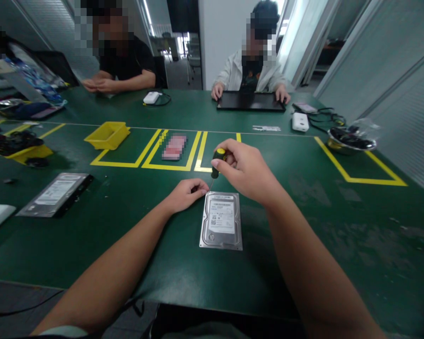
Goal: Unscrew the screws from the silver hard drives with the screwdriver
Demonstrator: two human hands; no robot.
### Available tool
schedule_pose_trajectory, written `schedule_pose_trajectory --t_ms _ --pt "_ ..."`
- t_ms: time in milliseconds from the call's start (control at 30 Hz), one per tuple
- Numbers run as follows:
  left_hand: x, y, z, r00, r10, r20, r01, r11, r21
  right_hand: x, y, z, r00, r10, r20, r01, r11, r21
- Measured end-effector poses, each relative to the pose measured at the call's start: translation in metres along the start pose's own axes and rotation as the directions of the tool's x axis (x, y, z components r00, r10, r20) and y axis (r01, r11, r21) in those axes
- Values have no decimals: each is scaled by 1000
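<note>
In front of me a silver hard drive (222,221) lies label up on the green table. My right hand (245,169) is closed round the black and yellow handle of a screwdriver (215,169). Its thin shaft points down and its tip is at the drive's far left corner. My left hand (187,194) rests on the table beside that corner, with thumb and index finger brought together near the screwdriver tip. Whether a small screw sits between those fingertips I cannot make out.
Another hard drive (58,193) lies to the left. Farther back are a yellow bin (109,135), a pink blurred item (175,146) and a metal bowl (351,141) of dark parts. Across the table a person holds a black panel (250,100); another person sits left of them.
</note>
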State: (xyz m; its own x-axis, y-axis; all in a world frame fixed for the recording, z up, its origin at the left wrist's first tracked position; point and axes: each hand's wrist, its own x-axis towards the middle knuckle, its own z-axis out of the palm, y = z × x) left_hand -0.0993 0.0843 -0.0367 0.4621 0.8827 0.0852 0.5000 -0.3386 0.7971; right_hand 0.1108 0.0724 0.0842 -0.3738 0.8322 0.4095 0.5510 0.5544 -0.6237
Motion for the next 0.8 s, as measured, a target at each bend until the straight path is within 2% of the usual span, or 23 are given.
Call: schedule_pose_trajectory --t_ms 367,800 --pt "1 0 0 1000 -5 -11 5 1000 5 3 5 8 999 15 49 -16 1000 11" --pt "1 -1 0 1000 9 -11 -9 1000 13 4 8 10 995 -72 72 78 993 -89"
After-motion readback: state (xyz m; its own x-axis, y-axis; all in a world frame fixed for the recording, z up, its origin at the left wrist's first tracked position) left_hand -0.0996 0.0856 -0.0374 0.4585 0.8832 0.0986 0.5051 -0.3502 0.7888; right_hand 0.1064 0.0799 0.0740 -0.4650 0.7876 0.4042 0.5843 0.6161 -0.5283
